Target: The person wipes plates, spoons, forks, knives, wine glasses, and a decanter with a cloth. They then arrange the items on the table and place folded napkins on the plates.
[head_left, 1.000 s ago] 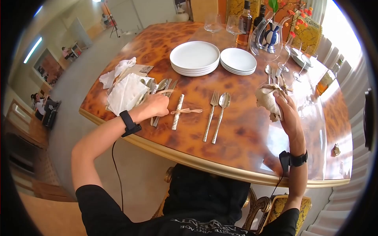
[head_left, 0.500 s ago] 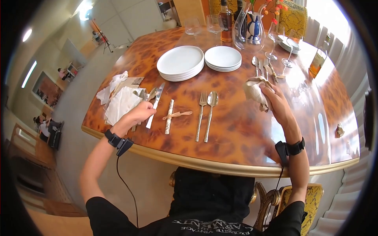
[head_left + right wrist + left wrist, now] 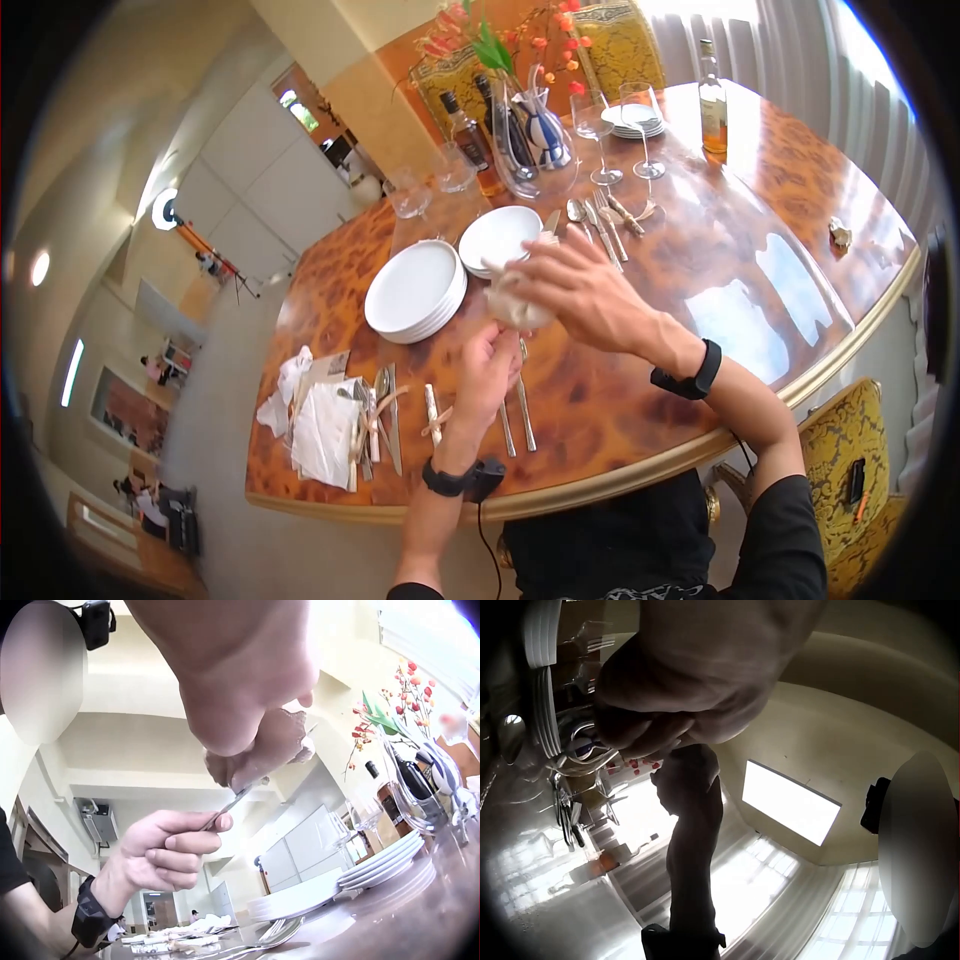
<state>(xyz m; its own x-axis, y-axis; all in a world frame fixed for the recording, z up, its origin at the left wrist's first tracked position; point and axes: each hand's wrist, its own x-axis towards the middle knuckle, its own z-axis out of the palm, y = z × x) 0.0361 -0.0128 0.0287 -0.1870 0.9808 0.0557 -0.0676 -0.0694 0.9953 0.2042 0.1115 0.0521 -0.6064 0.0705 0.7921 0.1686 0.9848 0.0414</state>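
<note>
My left hand (image 3: pixel 482 378) pinches the handle of a table knife (image 3: pixel 237 802) in front of my chest, above the table. Around the blade my right hand (image 3: pixel 598 300) holds a crumpled beige cloth (image 3: pixel 518 308), and the tip sticks out past it in the head view. Below my left hand lie a fork (image 3: pixel 507 432) and a spoon (image 3: pixel 526 415), side by side. To their left is a slim patterned piece (image 3: pixel 432 412) tied with a ribbon. Another knife (image 3: pixel 394 425) rests beside the bundled cutlery.
White napkins (image 3: pixel 322 435) lie in a heap at the table's left. Larger plates (image 3: pixel 415 290) and smaller plates (image 3: pixel 498 238) stand stacked beyond my hands. Wine glasses (image 3: pixel 594 125), a glass decanter (image 3: pixel 515 165) and a bottle (image 3: pixel 713 110) stand farther back. More cutlery (image 3: pixel 605 225) lies at the right.
My left hand has lifted a knife from beside the napkins and carried it right. My right hand has brought the cloth left to meet it. The head view has turned rightward.
</note>
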